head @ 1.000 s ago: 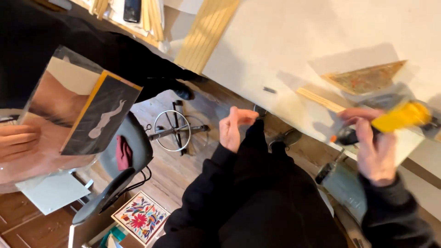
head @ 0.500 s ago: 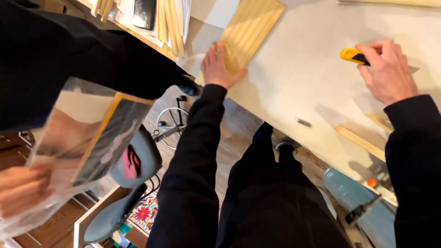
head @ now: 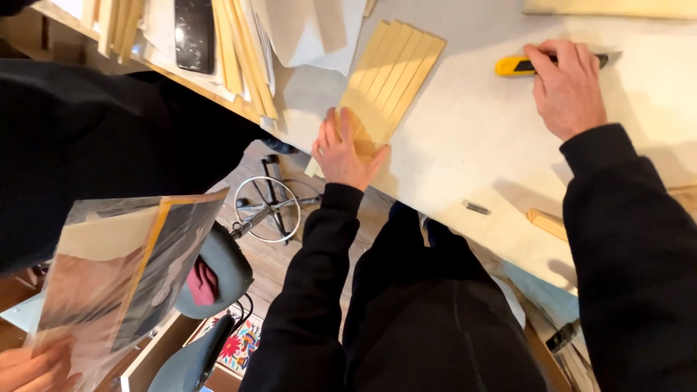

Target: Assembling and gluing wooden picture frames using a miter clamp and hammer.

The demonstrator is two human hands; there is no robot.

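So the work surface is a big pale tabletop [head: 472, 138], kinda off-white, seen from above at a tilt, with a wood floor [head: 283, 254] showing below its edge, plus a grey swivel chair [head: 218, 276] with its chrome base ring and a bit of a bright flowery rug [head: 236, 345] near the bottom. The left hand [head: 345, 149] lies flat on the near end of a row of thin pale wood strips [head: 388, 80] laid side by side at the table edge, fingers together and straight, pressing down rather than gripping. The right hand [head: 570, 87] is further along the table, well apart from the strips, fingers curled over a yellow utility knife [head: 519, 65] that lies on the surface; only the yellow end pokes out past the fingers. A small metal bit [head: 477, 208] sits alone near the table edge, and another wood piece [head: 548, 221] is just beside the right sleeve. Back left there's a stack of more wood strips [head: 239, 43], some paper and a dark phone [head: 194, 33]. Someone else in black stands at the left, their hand [head: 36, 366] holding a plastic-wrapped picture [head: 123, 268].
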